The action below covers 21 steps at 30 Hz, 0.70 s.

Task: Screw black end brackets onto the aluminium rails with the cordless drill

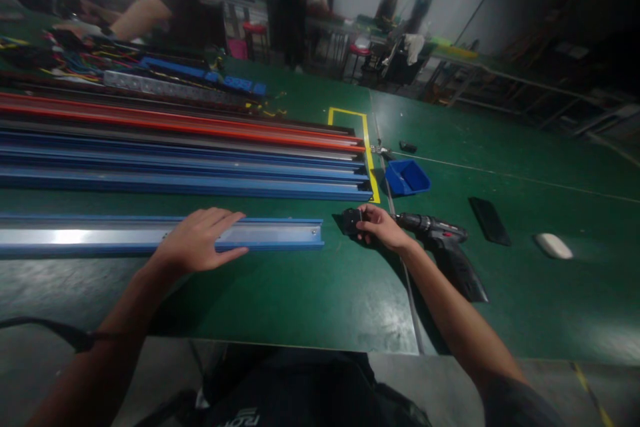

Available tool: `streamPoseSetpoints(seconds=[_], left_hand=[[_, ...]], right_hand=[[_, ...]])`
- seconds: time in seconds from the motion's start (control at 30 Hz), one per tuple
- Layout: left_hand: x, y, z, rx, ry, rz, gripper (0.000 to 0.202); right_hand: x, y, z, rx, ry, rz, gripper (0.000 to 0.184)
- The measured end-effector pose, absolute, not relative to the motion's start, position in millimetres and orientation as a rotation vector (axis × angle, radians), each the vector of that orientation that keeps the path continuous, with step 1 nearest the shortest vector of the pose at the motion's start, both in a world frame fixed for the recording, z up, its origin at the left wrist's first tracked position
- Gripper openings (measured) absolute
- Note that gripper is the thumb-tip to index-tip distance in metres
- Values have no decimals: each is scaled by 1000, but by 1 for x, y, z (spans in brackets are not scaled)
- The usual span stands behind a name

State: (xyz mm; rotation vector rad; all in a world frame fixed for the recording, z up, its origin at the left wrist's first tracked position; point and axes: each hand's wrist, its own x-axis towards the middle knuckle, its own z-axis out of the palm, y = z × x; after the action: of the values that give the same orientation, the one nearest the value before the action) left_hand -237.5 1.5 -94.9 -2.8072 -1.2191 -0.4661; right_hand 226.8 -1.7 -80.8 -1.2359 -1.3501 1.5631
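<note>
My left hand (197, 240) lies across a long blue metal channel (280, 233) with a silvery inside. Its fingers are stretched out towards the far rim, the thumb spread apart along the near rim. A small screw or hole shows near the channel's right end. Just beyond that end, my right hand (377, 223) pinches a small black end cap (351, 221), held apart from the channel; the fingers partly cover it. Close to my right wrist a black cordless drill (445, 240) lies on its side, its tip pointing at the hand.
Several blue and red channels (300, 183) lie parallel behind. A blue bin (407, 177), a dark flat phone-like object (490, 220) and a white rounded object (553, 245) lie on the green table (300, 307). Cables and a person's arm (143, 17) are at the far left.
</note>
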Motion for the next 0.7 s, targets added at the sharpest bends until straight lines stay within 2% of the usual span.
streamPoseSetpoints(seconds=[0.33, 0.57, 0.7], left_hand=[[-235, 9, -85, -2920, -1354, -320, 74], [-195, 20, -52, -3006, -1332, -434, 56], [-146, 34, -34, -3033, -1121, -542, 49]], right_hand=[[229, -16, -75, -1106, -1228, 1696, 43], [226, -24, -76, -1012, -1155, 1741, 42], [225, -24, -79, -966, -1101, 1725, 44]])
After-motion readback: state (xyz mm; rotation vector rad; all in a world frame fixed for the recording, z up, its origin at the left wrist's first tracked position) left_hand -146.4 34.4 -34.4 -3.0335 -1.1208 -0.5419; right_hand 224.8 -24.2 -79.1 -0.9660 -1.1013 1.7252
